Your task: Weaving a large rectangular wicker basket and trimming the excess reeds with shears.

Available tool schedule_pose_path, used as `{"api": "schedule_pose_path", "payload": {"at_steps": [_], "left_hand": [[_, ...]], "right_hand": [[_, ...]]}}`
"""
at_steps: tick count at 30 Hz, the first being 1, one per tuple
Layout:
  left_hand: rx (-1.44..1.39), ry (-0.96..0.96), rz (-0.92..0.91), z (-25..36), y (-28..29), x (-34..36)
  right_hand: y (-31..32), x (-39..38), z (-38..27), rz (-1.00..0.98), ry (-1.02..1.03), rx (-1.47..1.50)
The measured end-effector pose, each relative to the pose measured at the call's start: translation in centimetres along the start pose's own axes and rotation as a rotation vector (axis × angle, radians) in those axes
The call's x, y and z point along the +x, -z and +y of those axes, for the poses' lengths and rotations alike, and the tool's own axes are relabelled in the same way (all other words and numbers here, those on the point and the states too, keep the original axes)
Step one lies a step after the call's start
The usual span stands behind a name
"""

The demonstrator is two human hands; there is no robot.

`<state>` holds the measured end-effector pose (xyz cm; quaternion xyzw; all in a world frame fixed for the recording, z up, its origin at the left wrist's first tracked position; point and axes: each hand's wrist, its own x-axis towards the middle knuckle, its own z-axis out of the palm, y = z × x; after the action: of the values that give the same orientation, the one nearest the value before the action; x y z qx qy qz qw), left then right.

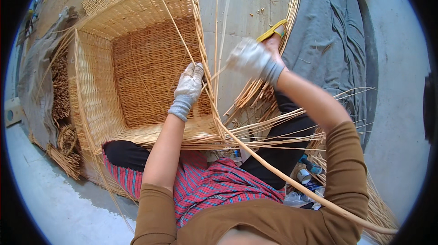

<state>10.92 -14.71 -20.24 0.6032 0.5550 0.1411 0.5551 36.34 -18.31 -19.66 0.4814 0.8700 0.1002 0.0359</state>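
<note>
A large rectangular wicker basket (155, 69) lies tipped in front of me, its opening facing me and its woven bottom showing inside. My left hand (189, 83), in a whitish glove, is closed at the basket's right rim (200, 30), pinching a thin wicker strand (171, 14) that slants up across the opening. Right of the rim is my right hand (251, 60), also gloved and smeared by motion. A short length of wicker strand (221, 70) runs from the rim into that hand; its fingers look closed round it.
A thick rod (283, 176) crosses from the rim's lower corner to the lower right. Loose strands (273, 142) fan rightward over my leg. Cut rods (255, 94) lie near my yellow slipper (273, 30). Grey cloth (319, 44) covers the right floor; bundled rods (61, 85) lie left.
</note>
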Motion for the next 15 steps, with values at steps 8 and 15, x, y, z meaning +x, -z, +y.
{"api": "schedule_pose_path", "payload": {"at_steps": [8, 15], "left_hand": [[0.062, -0.006, 0.117, -1.5, -0.6, 0.0], [-0.073, -0.057, 0.016, -2.1, 1.1, -0.2]], "right_hand": [[5.6, 7.1, 0.8, 0.174, -0.336, 0.236], [6.9, 3.8, -12.9, -0.206, -0.741, 0.91]]}}
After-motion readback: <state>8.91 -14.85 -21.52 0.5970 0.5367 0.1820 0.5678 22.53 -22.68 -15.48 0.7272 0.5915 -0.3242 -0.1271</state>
